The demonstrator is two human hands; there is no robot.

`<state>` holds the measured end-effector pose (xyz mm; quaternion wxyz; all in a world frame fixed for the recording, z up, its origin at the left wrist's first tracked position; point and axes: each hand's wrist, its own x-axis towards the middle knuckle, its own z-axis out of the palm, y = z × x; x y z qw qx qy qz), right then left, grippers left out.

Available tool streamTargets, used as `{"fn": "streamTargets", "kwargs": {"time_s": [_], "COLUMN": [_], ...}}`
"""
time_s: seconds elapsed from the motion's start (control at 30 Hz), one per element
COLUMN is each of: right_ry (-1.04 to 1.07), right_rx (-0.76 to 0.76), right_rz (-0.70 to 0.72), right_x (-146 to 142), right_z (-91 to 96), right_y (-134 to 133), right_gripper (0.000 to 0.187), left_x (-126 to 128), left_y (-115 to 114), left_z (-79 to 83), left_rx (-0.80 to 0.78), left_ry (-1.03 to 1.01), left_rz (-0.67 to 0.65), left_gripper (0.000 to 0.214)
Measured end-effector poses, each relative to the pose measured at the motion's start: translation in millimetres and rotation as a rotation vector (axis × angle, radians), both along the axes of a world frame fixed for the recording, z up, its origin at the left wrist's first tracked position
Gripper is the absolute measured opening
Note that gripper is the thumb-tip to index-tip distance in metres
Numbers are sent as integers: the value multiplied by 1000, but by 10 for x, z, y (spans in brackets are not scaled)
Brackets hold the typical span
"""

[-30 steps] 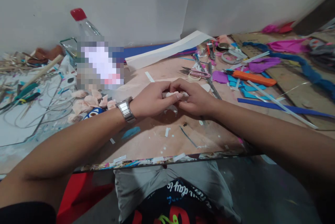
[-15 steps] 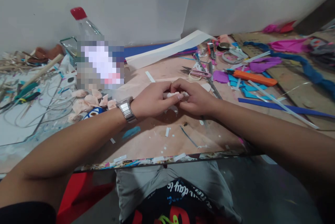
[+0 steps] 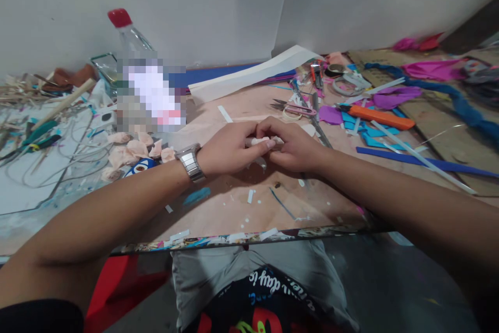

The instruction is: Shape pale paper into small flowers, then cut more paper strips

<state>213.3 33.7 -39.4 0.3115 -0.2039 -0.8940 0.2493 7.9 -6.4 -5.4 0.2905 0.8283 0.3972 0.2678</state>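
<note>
Hands of one person meet at the middle of a cluttered table (image 3: pixel 218 208), seen from a head camera looking down along both bare forearms.

The left hand (image 3: pixel 228 148) comes in from the left with a silver wristwatch (image 3: pixel 189 162) on its wrist. The right hand (image 3: pixel 296 148) comes in from the right. Their fingertips touch, and between them lies a small white roll (image 3: pixel 259 141), set crosswise. The left grip is pinched narrow on the roll's left end, thumb under and forefinger over. The right grip closes on its right end, with the fingers curled over so that this end is hidden. Only a short middle stretch of the roll shows between the two grips. A pale curved strip (image 3: pixel 260 163) hangs just below the hands, close above the table. Whether it joins the roll cannot be told.

To the left of the left wrist lies a cluster of pale pink petals (image 3: pixel 136 150). Behind them stands a clear bottle (image 3: pixel 134 42) with a red cap, its label blurred. Teal-handled pliers (image 3: pixel 37 135) and loops of wire lie at the far left.

Beyond the hands, a long folded white sheet (image 3: pixel 253 74) lies at a slant. Small snips (image 3: pixel 294 108) rest just behind the right hand. Further right are an orange utility knife (image 3: pixel 376 116), purple scraps (image 3: pixel 393 96) and a long blue strip (image 3: pixel 421 160). All of these lie well apart from the hands.
</note>
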Motion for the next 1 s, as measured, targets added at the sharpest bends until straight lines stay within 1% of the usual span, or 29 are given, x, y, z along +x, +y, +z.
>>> {"fn": "streamTargets", "kwargs": {"time_s": [0.27, 0.8, 1.0], "right_ry": [-4, -53, -57], "right_rx": [-19, -57, -70], "right_rz": [-3, -35, -25], "right_x": [3, 22, 20], "right_z": [-4, -21, -9], "right_y": [-3, 5, -3], "right_gripper": [26, 28, 27], "left_x": [10, 13, 15], "left_y": [-10, -7, -5], "left_z": [0, -20, -17], "left_rx": [42, 45, 47], "left_ry": [46, 73, 64], "left_rz": [6, 20, 10], "left_gripper": [37, 38, 38]}}
